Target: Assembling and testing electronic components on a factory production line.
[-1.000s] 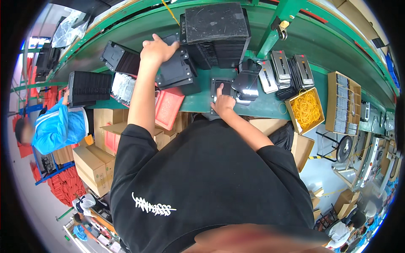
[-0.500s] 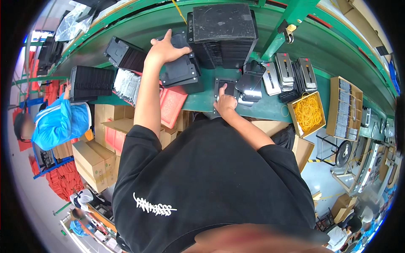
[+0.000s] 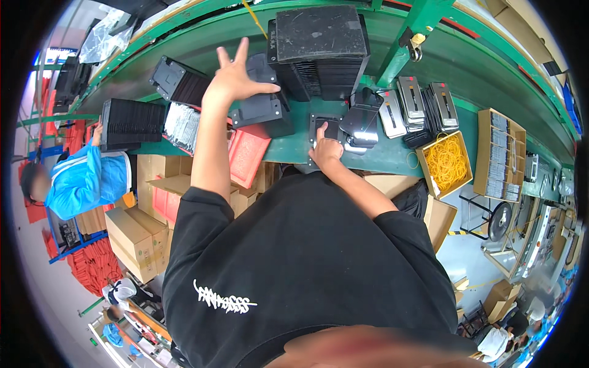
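Note:
My left hand (image 3: pixel 234 81) is open, its fingers spread over a stack of black rectangular plates (image 3: pixel 262 113) with holes at the corners. The hand hides part of the stack; whether it touches the top plate I cannot tell. My right hand (image 3: pixel 327 148) rests at the near side of a single black plate (image 3: pixel 332 124) lying on the green bench (image 3: pixel 294 147). Its index finger is stretched out over the plate, the thumb apart from it, the other fingers bent. Right beside this plate are glossy black pieces (image 3: pixel 361 120).
A tall black stack (image 3: pixel 317 37) stands behind. To the right are silver-and-black plates (image 3: pixel 411 101), a box of yellow rubber bands (image 3: pixel 446 162) and a cardboard tray (image 3: pixel 502 153). To the left are a red tray (image 3: pixel 248 159), more black stacks (image 3: pixel 132 121) and a person in blue (image 3: pixel 92 178).
My left hand has shifted slightly left, its fingers spreading wider over the stack. My right hand has stayed nearly in place on the plate.

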A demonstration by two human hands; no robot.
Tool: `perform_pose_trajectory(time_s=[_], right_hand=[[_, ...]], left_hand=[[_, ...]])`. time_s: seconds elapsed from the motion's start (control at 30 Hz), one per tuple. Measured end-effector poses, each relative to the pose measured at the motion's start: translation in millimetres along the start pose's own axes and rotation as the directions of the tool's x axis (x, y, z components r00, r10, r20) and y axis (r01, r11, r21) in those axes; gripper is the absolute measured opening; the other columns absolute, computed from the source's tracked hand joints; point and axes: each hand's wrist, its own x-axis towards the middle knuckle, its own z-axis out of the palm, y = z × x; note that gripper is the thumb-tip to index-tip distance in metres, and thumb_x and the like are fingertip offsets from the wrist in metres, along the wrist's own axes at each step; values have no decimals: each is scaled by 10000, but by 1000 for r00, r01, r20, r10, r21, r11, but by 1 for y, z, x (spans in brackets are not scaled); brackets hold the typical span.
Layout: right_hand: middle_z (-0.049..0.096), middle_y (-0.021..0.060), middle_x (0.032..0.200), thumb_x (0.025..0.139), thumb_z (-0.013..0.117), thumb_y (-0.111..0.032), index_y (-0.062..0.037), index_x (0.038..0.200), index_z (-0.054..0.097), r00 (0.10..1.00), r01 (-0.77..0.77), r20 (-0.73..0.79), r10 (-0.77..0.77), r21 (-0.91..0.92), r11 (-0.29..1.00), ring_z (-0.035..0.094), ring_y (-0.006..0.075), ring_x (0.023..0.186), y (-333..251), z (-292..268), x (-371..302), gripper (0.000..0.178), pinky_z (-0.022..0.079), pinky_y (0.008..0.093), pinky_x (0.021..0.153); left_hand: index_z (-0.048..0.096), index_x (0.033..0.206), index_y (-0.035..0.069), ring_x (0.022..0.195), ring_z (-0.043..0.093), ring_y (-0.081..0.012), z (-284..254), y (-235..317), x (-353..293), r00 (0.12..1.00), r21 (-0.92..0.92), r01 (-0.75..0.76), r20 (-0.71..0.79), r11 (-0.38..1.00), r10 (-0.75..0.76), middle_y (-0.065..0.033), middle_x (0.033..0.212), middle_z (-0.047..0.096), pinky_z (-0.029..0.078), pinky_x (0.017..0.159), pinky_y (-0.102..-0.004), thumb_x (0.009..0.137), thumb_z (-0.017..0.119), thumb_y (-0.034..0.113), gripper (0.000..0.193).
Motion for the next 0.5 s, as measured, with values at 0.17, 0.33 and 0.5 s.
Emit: perform_pose_trajectory(time_s=[0.17,0.33,0.5], right_hand=[[722,96,755,848,638,-544,50,1551,115,1000,-8,-12,9,61,998,714,261,619,9,4,-1,1059,540,402,491],[727,136,769,851,649,-506,56,1546,123,998,58,-49,-50,176,983,728,289,658,18,14,0,1038,577,414,577],[729,144,774,815,669,-508,72,1536,147,981,160,-146,-131,210,964,733,305,686,25,3,-2,1062,584,423,602]], left_hand=[[549,1389,36,1154,643,-284,-44,20,-76,866,-842,-36,243,538,437,-225,1415,536,531,916,-339,964,622,295,503],[473,1406,-42,1226,597,-292,62,52,-116,378,-544,-67,762,836,526,-244,1382,558,484,1002,-370,990,463,219,491],[277,1529,-9,1360,453,-415,251,9,-120,848,-319,-132,453,939,274,-278,1540,354,370,1134,-454,935,488,189,661]])
